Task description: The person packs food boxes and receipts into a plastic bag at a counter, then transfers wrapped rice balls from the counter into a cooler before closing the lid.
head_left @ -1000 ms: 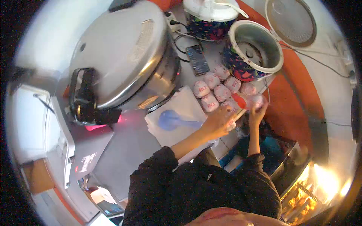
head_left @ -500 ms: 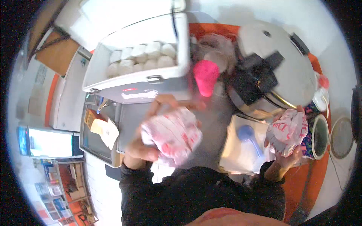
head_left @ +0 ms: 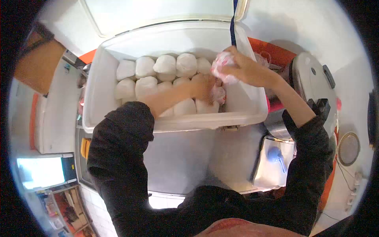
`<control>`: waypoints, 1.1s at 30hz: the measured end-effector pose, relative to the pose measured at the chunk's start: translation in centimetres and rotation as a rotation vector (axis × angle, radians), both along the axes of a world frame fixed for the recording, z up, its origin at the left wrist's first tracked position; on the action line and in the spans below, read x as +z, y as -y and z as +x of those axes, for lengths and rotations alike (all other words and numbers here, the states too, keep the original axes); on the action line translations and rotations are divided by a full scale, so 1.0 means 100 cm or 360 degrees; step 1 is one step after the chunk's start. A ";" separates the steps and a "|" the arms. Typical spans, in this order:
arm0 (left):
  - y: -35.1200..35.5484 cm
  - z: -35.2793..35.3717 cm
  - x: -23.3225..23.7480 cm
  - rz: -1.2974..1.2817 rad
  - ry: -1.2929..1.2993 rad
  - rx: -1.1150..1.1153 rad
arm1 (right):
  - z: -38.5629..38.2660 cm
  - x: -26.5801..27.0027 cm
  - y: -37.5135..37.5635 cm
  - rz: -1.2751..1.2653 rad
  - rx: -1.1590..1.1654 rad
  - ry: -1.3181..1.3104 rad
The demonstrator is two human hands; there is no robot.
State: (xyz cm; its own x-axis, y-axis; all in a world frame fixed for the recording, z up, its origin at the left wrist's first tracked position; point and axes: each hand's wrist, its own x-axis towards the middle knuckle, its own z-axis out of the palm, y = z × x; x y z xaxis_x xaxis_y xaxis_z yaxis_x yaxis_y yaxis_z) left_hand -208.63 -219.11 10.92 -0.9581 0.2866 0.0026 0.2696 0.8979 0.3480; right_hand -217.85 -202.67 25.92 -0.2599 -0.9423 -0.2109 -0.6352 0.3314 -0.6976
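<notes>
A white-walled cooler box point(head_left: 179, 120) stands open in front of me, holding rows of white wrapped bundles point(head_left: 166, 67). My left hand point(head_left: 202, 87) reaches down inside it, closed on a red-and-white printed plastic bundle point(head_left: 219, 94) that is partly hidden by the fingers. My right hand point(head_left: 248, 70) comes over the box's right side and grips another printed bundle point(head_left: 224, 67), held above and close to the left one. Motion blurs the left hand somewhat.
A large lidded metal pot point(head_left: 314, 75) stands right of the cooler. Below it lies a blue ladle-like scoop point(head_left: 275, 155) on a pale sheet point(head_left: 268, 173). The raised cooler lid point(head_left: 166, 14) is at the back, with a dark strap point(head_left: 233, 29) hanging beside it. A lit screen point(head_left: 43, 172) is at far left.
Both hands have moved from above the metal counter, up and forward into the cooler, each carrying its printed bundle. My view has shifted closer to the cooler.
</notes>
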 end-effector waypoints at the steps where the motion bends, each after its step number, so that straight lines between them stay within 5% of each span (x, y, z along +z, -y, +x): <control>1: -0.002 0.000 -0.024 -0.0122 -0.0046 -0.0101 | -0.001 -0.004 0.007 0.0122 0.0078 -0.0050; 6: -0.004 0.019 -0.024 -0.0052 0.0473 -0.0096 | -0.012 -0.065 0.021 0.0687 0.0545 -0.0511; 11: 0.021 0.023 0.040 0.0667 0.1317 0.0099 | 0.019 -0.103 0.053 0.1801 0.0943 -0.0190; 14: 0.012 0.050 0.054 0.0645 0.0980 0.0123 | 0.032 -0.138 0.030 0.1700 0.0806 -0.0543; 18: -0.003 0.050 0.033 0.0615 0.0602 0.0095 | 0.019 -0.092 0.041 0.1384 0.1120 -0.0416; 21: -0.009 0.058 0.040 0.0636 0.0620 0.0177 | 0.004 -0.192 -0.001 0.0859 0.1171 -0.0964; 23: -0.008 0.061 0.043 0.0776 0.0605 0.0162 | 0.011 -0.208 -0.010 0.0721 0.0800 -0.0979; 26: -0.009 0.052 0.038 0.0727 0.0675 0.0183 | 0.022 -0.131 0.006 0.0502 0.0139 -0.0506; 30: -0.023 0.058 0.051 0.0879 0.0376 0.0195 | 0.044 -0.006 -0.011 -0.0200 0.0023 -0.0619; 33: -0.027 0.036 0.016 0.0939 0.0443 -0.0020 | 0.083 0.062 -0.103 -0.0325 -0.0516 -0.0387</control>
State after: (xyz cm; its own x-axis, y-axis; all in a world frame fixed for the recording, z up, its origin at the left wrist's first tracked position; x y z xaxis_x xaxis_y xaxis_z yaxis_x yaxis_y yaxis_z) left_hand -205.03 -216.39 12.51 -0.9421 0.3244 -0.0850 0.1075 0.5322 0.8398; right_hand -209.52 -192.37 32.17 -0.5675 -0.8200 0.0746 -0.6747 0.4112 -0.6129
